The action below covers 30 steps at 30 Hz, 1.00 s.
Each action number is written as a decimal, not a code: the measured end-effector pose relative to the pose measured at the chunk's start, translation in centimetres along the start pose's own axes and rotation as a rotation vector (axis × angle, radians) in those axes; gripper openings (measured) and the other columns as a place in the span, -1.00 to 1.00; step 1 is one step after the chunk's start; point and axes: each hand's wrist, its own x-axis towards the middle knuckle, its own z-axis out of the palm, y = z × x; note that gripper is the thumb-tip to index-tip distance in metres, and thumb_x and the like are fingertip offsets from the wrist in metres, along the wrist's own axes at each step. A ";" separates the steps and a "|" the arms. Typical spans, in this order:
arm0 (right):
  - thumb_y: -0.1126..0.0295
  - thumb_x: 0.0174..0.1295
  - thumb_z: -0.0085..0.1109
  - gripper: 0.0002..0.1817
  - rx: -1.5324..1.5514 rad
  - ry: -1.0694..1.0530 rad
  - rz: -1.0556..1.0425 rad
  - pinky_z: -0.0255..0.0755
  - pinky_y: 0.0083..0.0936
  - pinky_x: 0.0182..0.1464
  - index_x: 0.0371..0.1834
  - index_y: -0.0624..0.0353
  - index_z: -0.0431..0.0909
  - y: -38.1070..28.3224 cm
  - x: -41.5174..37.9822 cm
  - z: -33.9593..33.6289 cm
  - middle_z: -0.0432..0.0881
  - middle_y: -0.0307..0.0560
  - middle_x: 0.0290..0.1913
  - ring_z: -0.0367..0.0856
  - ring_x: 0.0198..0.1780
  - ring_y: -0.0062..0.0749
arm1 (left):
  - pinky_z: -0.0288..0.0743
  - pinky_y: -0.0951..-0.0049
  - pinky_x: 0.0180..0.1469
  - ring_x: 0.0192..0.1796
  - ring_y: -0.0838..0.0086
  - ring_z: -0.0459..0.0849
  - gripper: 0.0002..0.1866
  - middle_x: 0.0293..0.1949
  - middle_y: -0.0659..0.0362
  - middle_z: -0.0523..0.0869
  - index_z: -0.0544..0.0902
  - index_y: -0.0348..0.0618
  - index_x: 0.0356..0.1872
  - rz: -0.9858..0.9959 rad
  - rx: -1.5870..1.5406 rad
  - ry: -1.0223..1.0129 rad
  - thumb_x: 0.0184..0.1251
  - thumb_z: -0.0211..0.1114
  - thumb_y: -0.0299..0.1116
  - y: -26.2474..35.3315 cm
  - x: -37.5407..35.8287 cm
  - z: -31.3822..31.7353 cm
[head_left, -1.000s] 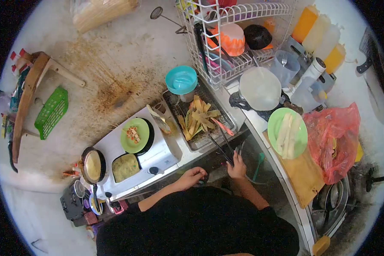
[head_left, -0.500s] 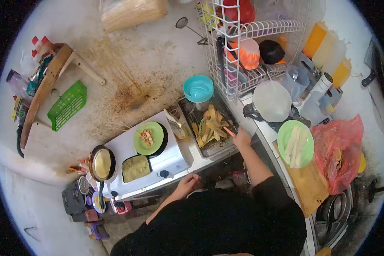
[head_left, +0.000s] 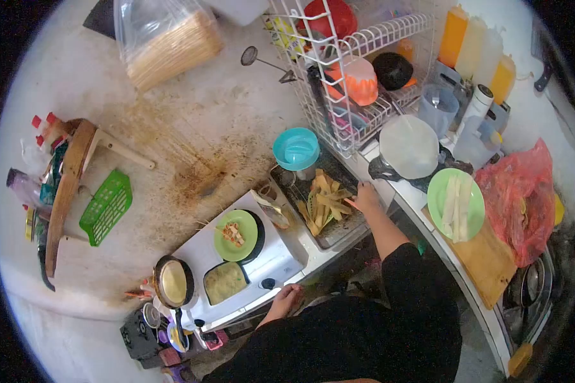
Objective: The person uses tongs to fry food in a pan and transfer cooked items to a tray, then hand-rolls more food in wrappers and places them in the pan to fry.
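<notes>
My right hand [head_left: 366, 196] is closed on the orange handle [head_left: 353, 203] of a utensil at the right edge of a metal tray [head_left: 326, 241]. The utensil's working end cannot be made out. Golden-brown fried strips [head_left: 329, 198] lie heaped in that tray, with a turquoise bowl [head_left: 296, 149] at its back. By the front edge of the white stove [head_left: 278, 267], my left hand [head_left: 289, 298] is loosely curled, with nothing seen in it. On the stove are a green plate [head_left: 243, 235] of chopped filling, a square pan [head_left: 226, 283] of pale food and a round frying pan [head_left: 174, 281] holding a pale yellow layer.
To the right, a green plate [head_left: 436, 201] with pale rolls rests on a wooden board [head_left: 485, 274], beside a red plastic bag [head_left: 524, 198]. A white wire rack [head_left: 338, 83] stands behind the tray. Sauce bottles [head_left: 452, 38] line the back right.
The view has shifted, so the stove sits lower and further right. My right hand still grips the orange handle, which now shows less. My left hand stays curled by the stove.
</notes>
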 end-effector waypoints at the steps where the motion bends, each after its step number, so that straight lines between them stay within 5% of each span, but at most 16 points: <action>1: 0.23 -0.05 0.17 -0.36 0.009 0.002 0.018 0.31 -0.33 0.04 0.10 0.33 0.25 -0.1 -0.3 -0.3 0.37 0.09 -0.03 0.33 0.03 -0.10 | 0.26 0.70 -0.30 -0.36 0.68 0.39 -0.83 -0.39 0.34 0.47 0.47 -0.16 -0.27 -0.009 -0.039 -0.027 0.29 0.04 -0.29 -0.1 0.2 -0.3; 7: 0.41 0.13 -0.05 -0.47 -0.018 -0.111 0.057 0.38 -0.30 -0.03 0.21 0.18 0.14 0.5 -3.3 -1.3 0.38 0.06 -0.02 0.36 0.03 -0.10 | 0.25 0.66 -0.22 -0.32 0.64 0.39 -0.83 -0.41 0.31 0.47 0.46 -0.21 -0.28 0.017 0.226 -0.121 0.28 0.00 -0.33 1.9 2.7 1.3; 9: 0.51 -0.01 0.03 -0.49 0.130 -0.015 0.110 0.35 -0.27 -0.08 0.09 0.30 0.27 -0.3 -5.6 -3.7 0.45 0.13 -0.13 0.45 -0.14 -0.03 | 0.29 0.66 -0.29 -0.32 0.66 0.40 -0.79 -0.37 0.33 0.48 0.46 -0.16 -0.24 0.080 0.253 -0.207 0.29 0.03 -0.25 1.2 4.0 1.7; 14: 0.47 -0.05 0.08 -0.70 0.398 0.602 -0.233 0.39 -0.33 -0.18 -0.17 0.16 0.47 -2.4 -13.4 -14.1 0.50 -0.01 -0.21 0.47 -0.22 -0.14 | 0.28 0.66 -0.34 -0.35 0.67 0.41 -0.79 -0.39 0.32 0.50 0.48 -0.15 -0.26 0.052 0.277 -0.325 0.29 0.00 -0.24 2.7 6.0 4.7; 16: 0.47 -0.04 0.06 -0.81 0.399 0.764 -0.181 0.38 -0.33 -0.19 -0.30 0.18 0.51 -0.3 -16.6 -20.3 0.52 -0.01 -0.24 0.47 -0.24 -0.16 | 0.27 0.67 -0.36 -0.39 0.66 0.40 -0.81 -0.41 0.32 0.50 0.48 -0.13 -0.27 0.049 0.338 -0.333 0.28 0.00 -0.25 2.6 7.3 5.8; 20: 0.42 0.00 0.01 -0.69 0.084 0.906 0.238 0.36 -0.24 -0.17 -0.17 0.33 0.43 9.9 -18.3 -25.5 0.52 0.14 -0.23 0.46 -0.22 0.03 | 0.26 0.69 -0.40 -0.43 0.67 0.40 -0.81 -0.45 0.33 0.49 0.49 -0.10 -0.28 0.093 0.323 -0.451 0.27 0.00 -0.23 3.4 9.3 10.1; 26: 0.36 -0.02 0.03 -0.58 0.289 0.252 0.651 0.35 -0.24 -0.04 -0.12 0.45 0.39 16.2 -15.6 -24.9 0.50 0.30 -0.19 0.49 -0.11 0.07 | 0.31 0.69 -0.37 -0.42 0.68 0.41 -0.78 -0.45 0.30 0.50 0.49 -0.13 -0.24 0.186 0.383 -0.663 0.31 -0.02 -0.23 6.4 9.5 19.7; 30: 0.30 -0.09 0.10 -0.60 0.317 0.203 0.639 0.38 -0.27 -0.10 -0.27 0.45 0.49 17.3 -14.1 -24.6 0.51 0.36 -0.24 0.52 -0.17 0.04 | 0.31 0.69 -0.39 -0.46 0.68 0.41 -0.79 -0.45 0.31 0.50 0.48 -0.16 -0.27 0.262 0.373 -0.779 0.31 -0.02 -0.26 7.3 8.6 23.6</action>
